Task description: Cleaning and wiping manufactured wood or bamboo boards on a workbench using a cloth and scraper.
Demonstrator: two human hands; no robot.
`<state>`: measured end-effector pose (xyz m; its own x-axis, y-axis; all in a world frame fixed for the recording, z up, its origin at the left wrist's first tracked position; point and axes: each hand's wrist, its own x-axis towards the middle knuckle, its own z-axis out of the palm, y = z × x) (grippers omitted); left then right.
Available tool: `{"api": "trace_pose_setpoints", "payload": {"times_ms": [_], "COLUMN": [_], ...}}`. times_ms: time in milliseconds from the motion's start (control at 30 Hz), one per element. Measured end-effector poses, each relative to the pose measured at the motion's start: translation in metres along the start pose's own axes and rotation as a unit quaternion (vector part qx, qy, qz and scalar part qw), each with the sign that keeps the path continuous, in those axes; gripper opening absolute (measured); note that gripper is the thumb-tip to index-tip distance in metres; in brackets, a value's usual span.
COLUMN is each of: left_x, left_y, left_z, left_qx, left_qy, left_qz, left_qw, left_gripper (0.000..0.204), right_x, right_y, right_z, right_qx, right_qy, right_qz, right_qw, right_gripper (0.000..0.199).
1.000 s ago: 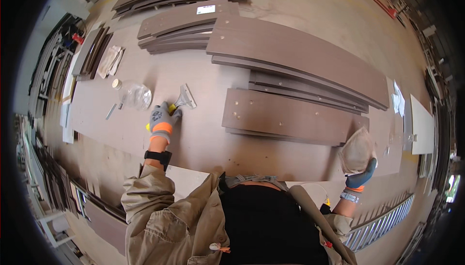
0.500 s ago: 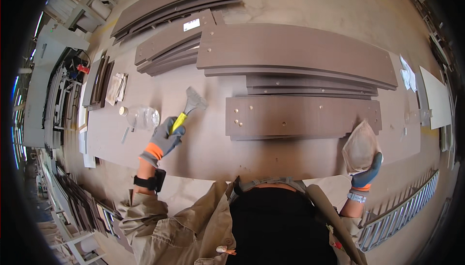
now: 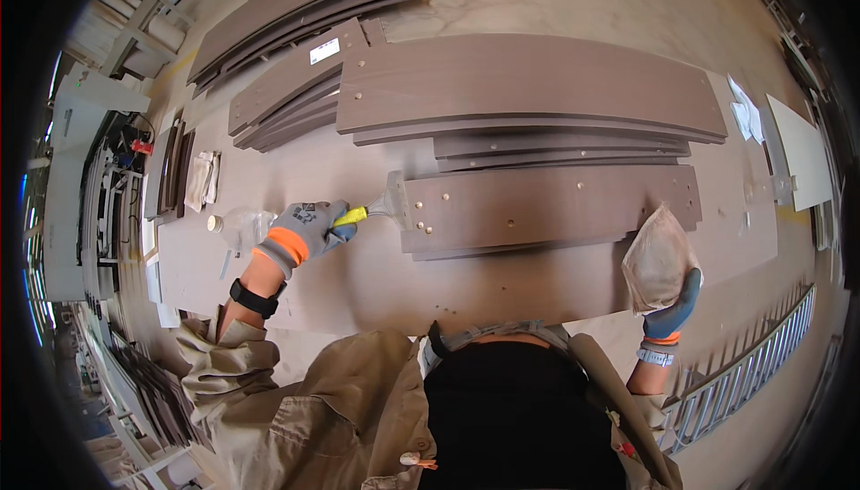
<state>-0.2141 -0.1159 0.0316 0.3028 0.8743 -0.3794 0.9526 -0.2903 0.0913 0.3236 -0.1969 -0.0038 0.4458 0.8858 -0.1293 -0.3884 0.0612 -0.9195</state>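
Note:
My gloved left hand (image 3: 312, 228) is closed around the yellow handle of a scraper (image 3: 387, 203). The wide metal blade is at the left end of the nearest brown panel (image 3: 546, 208), overlapping its edge in the picture; whether it touches the wood I cannot tell. Several small holes dot that panel. In my gloved right hand (image 3: 674, 306) is a folded, stained beige cloth (image 3: 661, 262), held beside the panel's near right corner. The fingers under the cloth are partly hidden.
More brown panels (image 3: 528, 82) are stacked behind, with another pile (image 3: 296, 11) farther off at the left. A clear plastic bottle (image 3: 242, 226) lies left of my left hand, near a folded cloth (image 3: 202, 180). A metal ladder-like frame (image 3: 743, 369) lies at the right.
My left hand has moved right and turned the scraper, bringing its blade from above the table to the panel's left end. The right hand still holds the cloth, almost in place.

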Motion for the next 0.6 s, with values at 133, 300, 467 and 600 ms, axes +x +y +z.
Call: {"api": "trace_pose_setpoints", "payload": {"times_ms": [133, 300, 467, 600], "left_x": [0.008, 0.008, 0.001, 0.001], "left_y": [0.001, -0.006, -0.007, -0.003], "left_z": [-0.008, -0.004, -0.001, -0.003], "left_qx": [0.053, 0.078, 0.082, 0.083], "left_qy": [-0.028, -0.021, -0.018, -0.025], "left_qz": [0.0, 0.02, 0.013, 0.002], "left_qw": [0.998, 0.997, 0.996, 0.996], "left_gripper": [0.033, 0.032, 0.031, 0.03], "right_x": [0.001, 0.004, 0.008, 0.01], "right_y": [0.015, 0.02, 0.013, 0.012], "right_z": [-0.027, -0.031, -0.021, -0.011], "right_qx": [-0.216, -0.284, -0.173, -0.213], "right_qy": [-0.003, -0.005, 0.013, -0.016], "right_qz": [-0.131, -0.176, -0.116, -0.137], "right_qw": [0.968, 0.943, 0.978, 0.967], "right_gripper": [0.046, 0.041, 0.041, 0.043]}}
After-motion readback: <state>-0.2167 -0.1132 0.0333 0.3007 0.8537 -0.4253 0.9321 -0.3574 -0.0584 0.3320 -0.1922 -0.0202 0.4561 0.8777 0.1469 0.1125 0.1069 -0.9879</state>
